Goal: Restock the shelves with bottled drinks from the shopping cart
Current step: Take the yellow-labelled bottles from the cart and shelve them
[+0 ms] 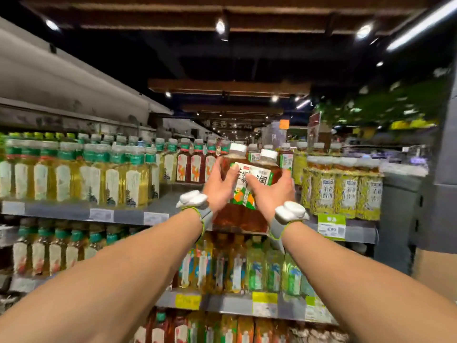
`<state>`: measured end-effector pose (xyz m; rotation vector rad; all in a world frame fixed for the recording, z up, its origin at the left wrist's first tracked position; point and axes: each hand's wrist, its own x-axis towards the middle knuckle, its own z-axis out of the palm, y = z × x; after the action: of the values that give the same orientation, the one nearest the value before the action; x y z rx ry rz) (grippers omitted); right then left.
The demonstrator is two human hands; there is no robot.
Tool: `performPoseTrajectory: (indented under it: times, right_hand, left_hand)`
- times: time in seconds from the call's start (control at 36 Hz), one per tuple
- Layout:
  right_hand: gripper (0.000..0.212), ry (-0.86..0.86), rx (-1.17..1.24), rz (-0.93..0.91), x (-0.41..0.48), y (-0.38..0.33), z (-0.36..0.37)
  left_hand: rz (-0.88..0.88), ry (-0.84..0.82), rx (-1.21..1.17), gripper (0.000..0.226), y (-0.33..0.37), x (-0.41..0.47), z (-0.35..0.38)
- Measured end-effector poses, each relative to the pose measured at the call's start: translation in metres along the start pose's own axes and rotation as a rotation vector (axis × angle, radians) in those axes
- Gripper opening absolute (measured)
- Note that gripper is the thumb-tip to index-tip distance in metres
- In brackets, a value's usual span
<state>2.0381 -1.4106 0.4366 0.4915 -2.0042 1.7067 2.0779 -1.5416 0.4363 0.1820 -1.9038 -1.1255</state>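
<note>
Left hand [218,188] and right hand [273,196] each gripped one white-capped bottle of brown tea, fingers curled round the labels. I saw the left bottle [226,162] and right bottle [267,165] touching side by side between the palms, held before the shelf [160,203]; yellow bottles [343,191] stood just right of the right hand.
</note>
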Motion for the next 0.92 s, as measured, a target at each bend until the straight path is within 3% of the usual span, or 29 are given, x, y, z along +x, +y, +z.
performPoseTrajectory:
  times: [0.36, 0.58, 0.78, 0.92]
  right_hand:
    - [0.083, 0.031, -0.073, -0.135, 0.103, 0.025, 0.026]
    - [0.094, -0.04, -0.113, -0.118, 0.132, 0.068, 0.055]
    - [0.096, -0.104, -0.149, -0.09, 0.129, 0.106, 0.079]
    - [0.1, -0.145, -0.093, -0.021, 0.131, 0.118, 0.088]
  left_hand:
    - [0.055, 0.089, -0.017, 0.059, -0.011, 0.072, 0.057]
    - [0.033, 0.078, 0.019, 0.056, -0.05, 0.091, 0.081]
    - [-0.07, 0.035, 0.044, 0.069, -0.097, 0.096, 0.088]
    - [-0.022, -0.046, 0.066, 0.073, -0.103, 0.099, 0.085]
